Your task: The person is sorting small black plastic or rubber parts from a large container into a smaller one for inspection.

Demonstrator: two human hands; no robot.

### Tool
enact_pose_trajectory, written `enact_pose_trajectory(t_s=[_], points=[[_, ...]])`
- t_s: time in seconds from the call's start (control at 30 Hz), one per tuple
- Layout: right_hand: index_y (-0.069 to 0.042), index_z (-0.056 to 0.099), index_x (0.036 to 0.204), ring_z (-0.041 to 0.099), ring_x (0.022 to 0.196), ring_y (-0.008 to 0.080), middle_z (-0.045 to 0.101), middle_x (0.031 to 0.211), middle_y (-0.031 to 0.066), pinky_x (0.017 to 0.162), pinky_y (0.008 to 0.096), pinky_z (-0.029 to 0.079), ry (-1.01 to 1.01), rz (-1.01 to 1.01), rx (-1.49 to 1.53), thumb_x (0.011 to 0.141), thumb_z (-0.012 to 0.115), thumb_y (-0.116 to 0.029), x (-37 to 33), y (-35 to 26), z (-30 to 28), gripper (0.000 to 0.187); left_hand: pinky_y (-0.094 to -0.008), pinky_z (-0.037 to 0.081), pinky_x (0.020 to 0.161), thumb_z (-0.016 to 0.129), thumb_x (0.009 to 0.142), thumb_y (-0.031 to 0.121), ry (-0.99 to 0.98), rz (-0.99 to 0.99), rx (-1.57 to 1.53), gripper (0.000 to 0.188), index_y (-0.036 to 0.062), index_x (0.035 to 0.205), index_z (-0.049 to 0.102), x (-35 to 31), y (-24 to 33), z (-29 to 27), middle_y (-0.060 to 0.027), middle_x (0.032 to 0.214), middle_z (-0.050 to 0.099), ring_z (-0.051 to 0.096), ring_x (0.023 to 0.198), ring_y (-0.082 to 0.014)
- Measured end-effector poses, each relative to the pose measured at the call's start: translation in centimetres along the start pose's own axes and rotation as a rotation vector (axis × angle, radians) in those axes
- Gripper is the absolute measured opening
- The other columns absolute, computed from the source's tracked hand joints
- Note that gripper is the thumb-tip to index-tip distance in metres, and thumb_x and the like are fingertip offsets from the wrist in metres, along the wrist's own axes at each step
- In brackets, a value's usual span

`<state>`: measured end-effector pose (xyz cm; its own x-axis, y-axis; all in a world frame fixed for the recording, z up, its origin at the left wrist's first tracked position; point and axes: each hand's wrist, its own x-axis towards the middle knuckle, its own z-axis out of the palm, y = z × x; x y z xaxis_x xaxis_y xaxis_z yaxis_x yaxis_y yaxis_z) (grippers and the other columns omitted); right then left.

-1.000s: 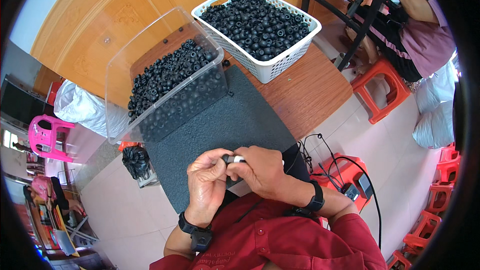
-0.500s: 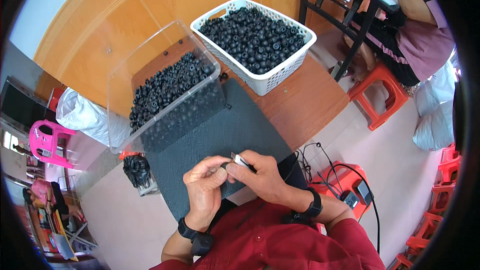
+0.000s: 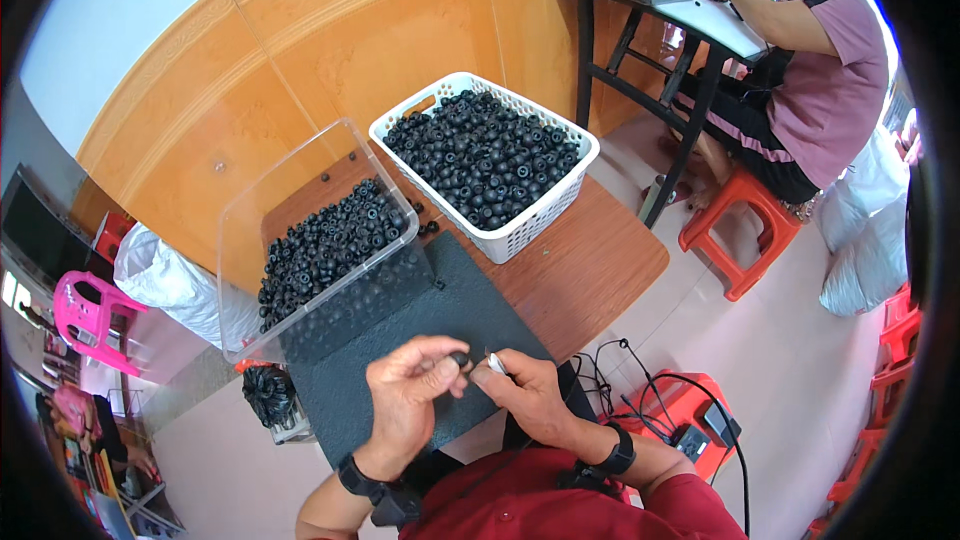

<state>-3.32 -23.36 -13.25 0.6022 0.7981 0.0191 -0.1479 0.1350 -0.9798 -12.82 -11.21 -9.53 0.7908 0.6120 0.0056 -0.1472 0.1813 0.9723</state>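
Observation:
My left hand (image 3: 408,392) pinches a small round black part (image 3: 459,359) between thumb and forefinger. Just beside it, my right hand (image 3: 533,402) is closed around a small blade tool (image 3: 495,364) with a white wrap and a thin, dark tip. The tip points up near the black part; a narrow gap shows between the two hands. Both hands hover over the near edge of a dark grey mat (image 3: 470,310). Beyond the left hand, a clear plastic bin (image 3: 335,302) lies tilted with many black round parts in it. A white perforated basket (image 3: 535,222) beside it is heaped with similar parts.
The bin and basket rest on a brown wooden table (image 3: 600,285). A red stool (image 3: 690,405) with cables and a power adapter stands at the right. Another person (image 3: 825,90) sits at a table farther right. A black bag (image 3: 268,395) is on the left.
My hands have drawn slightly apart, and the black part now shows in my left fingers. The view has tilted up, so the table appears lower and more of the other person shows.

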Motion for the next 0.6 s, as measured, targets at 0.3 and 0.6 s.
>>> enact_pose_trajectory(t_s=[0.3, 0.6], points=[[-0.002, 0.053, 0.074, 0.039, 0.060, 0.0027, 0.044, 0.063, -0.0048, 0.051, 0.0217, 0.033, 0.000, 0.037, 0.029, 0.090, 0.059, -0.019, -0.4, 2.1, -0.6, 0.024, -0.0229, 0.046, 0.049, 0.063, 0.081, 0.007, -0.022, 0.121, 0.297, 0.028, -0.0096, 0.103, 0.058, 13.2, 6.2, 4.3, -0.0121, 0.081, 0.063, 0.059, 0.061, -0.0136], [-0.003, 0.053, 0.072, 0.037, 0.059, 0.0012, 0.043, 0.063, -0.0073, 0.050, 0.0202, 0.031, 0.008, 0.071, 0.098, 0.089, 0.060, -0.013, -0.4, 2.4, -0.6, 0.021, -0.0214, 0.044, 0.045, 0.063, 0.079, 0.001, 0.026, 0.100, 0.573, 0.012, -0.0050, 0.089, 0.064, 14.8, 9.3, -3.2, -0.0085, 0.073, 0.064, 0.060, 0.060, -0.0123]])
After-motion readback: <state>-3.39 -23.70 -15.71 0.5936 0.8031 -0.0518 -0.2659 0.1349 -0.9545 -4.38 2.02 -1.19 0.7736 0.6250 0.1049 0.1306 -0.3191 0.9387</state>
